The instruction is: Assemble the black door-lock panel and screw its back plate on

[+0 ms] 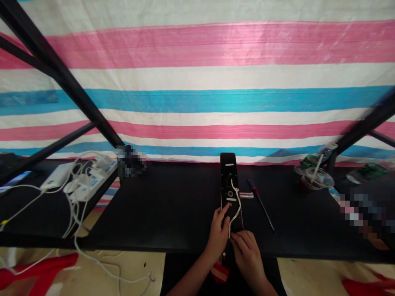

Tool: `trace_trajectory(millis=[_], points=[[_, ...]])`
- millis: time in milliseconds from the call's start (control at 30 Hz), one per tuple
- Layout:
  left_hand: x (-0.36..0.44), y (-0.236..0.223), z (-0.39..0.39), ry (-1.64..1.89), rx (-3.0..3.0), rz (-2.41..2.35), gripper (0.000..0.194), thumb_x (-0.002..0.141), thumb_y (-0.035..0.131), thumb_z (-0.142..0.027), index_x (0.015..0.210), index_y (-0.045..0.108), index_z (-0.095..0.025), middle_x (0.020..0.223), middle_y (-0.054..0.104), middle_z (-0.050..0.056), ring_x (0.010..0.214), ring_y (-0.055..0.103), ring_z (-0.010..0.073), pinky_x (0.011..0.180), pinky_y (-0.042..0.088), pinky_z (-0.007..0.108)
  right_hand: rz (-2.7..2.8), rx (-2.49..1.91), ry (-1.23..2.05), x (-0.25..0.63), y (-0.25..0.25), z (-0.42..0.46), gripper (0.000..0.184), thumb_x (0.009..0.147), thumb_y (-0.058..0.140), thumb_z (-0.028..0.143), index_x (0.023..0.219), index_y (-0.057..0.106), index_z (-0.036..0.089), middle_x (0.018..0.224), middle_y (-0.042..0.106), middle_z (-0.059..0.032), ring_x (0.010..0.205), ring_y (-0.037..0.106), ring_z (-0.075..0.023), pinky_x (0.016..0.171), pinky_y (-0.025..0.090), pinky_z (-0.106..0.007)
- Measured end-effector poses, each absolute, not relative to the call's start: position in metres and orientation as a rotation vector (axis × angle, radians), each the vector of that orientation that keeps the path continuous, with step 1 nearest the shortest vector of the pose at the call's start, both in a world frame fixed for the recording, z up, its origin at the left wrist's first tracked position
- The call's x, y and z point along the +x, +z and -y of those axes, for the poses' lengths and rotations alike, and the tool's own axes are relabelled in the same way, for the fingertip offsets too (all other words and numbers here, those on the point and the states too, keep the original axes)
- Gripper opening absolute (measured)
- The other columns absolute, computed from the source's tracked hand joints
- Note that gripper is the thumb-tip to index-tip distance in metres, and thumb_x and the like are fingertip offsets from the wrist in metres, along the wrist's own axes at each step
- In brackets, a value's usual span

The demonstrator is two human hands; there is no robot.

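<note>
Black panel (225, 190) under left hand (218, 235)

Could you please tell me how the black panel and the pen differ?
The black panel is broad, while the pen is slim. The black panel points nearly straight ahead; the pen lies more slanted. The left hand rests on the black panel, whereas the pen lies untouched. Both are elongated.

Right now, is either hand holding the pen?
No, the pen lies on the black table, while the left hand and right hand are both at the long black panel.
</note>
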State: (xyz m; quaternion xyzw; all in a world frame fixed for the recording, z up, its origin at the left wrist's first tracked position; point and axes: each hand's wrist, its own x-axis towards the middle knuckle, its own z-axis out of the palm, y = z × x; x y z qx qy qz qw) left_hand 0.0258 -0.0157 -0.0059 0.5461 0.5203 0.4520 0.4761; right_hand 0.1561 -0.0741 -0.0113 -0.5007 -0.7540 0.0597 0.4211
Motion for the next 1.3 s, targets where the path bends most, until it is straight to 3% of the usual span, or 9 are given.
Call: trace_trajectory(millis=[267, 467, 667, 867, 1100, 1300], points=[[0.023, -0.007, 0.015, 1.102, 1.301, -1.230, 0.048, 0.095, 0.052, -0.030, 0.143, 0.055, -0.027, 0.134, 0.054, 0.009, 0.129, 0.052, 0.0230, 0.116, 0.035, 0.041, 1.633, -1.283, 0.051, 0.135, -0.026, 0.074, 0.015, 0.095, 0.056, 0.011, 0.099, 0.066, 0.021, 0.076, 0.062, -0.0040, 0.072, 0.056, -0.0187, 0.064, 0.049, -0.032], [0.024, -0.004, 0.016, 1.131, 1.262, -1.210, 0.045, 0.094, 0.053, -0.031, 0.139, 0.059, -0.027, 0.136, 0.055, 0.009, 0.130, 0.052, 0.0234, 0.116, 0.035, 0.041, 1.633, -1.321, 0.081, 0.141, -0.025, 0.074, 0.009, 0.095, 0.059, 0.018, 0.096, 0.067, 0.022, 0.081, 0.062, -0.0051, 0.078, 0.058, -0.0202, 0.068, 0.052, -0.034], [0.023, -0.002, 0.017, 1.130, 1.250, -1.220, 0.046, 0.092, 0.054, -0.026, 0.138, 0.060, -0.027, 0.139, 0.055, 0.008, 0.134, 0.049, 0.0227, 0.119, 0.032, 0.040, 1.784, -1.369, 0.192, 0.159, -0.024, 0.078, 0.031, 0.095, 0.059, 0.025, 0.125, 0.065, 0.026, 0.099, 0.065, -0.0079, 0.090, 0.062, -0.0228, 0.077, 0.057, -0.037], [0.024, -0.007, 0.018, 1.117, 1.279, -1.242, 0.046, 0.094, 0.051, -0.027, 0.140, 0.057, -0.026, 0.142, 0.052, 0.008, 0.137, 0.046, 0.0219, 0.120, 0.029, 0.041, 1.819, -1.321, 0.176, 0.164, -0.022, 0.081, 0.019, 0.095, 0.058, 0.021, 0.108, 0.071, 0.026, 0.096, 0.065, -0.0077, 0.091, 0.062, -0.0234, 0.077, 0.058, -0.039], [0.024, -0.002, 0.019, 1.116, 1.277, -1.250, 0.046, 0.093, 0.052, -0.028, 0.139, 0.058, -0.026, 0.140, 0.054, 0.008, 0.134, 0.049, 0.0222, 0.119, 0.031, 0.041, 2.019, -1.289, 0.263, 0.176, -0.007, 0.078, 0.020, 0.095, 0.059, 0.020, 0.110, 0.071, 0.027, 0.100, 0.068, -0.0075, 0.094, 0.063, -0.0245, 0.080, 0.056, -0.041], [0.025, -0.007, 0.018, 1.093, 1.342, -1.249, 0.048, 0.097, 0.047, -0.029, 0.144, 0.053, -0.026, 0.143, 0.050, 0.009, 0.137, 0.045, 0.0219, 0.119, 0.030, 0.040, 2.052, -1.209, 0.259, 0.175, -0.002, 0.062, 0.020, 0.096, 0.056, 0.015, 0.106, 0.071, 0.025, 0.091, 0.070, -0.0053, 0.085, 0.063, -0.0203, 0.077, 0.054, -0.037]])
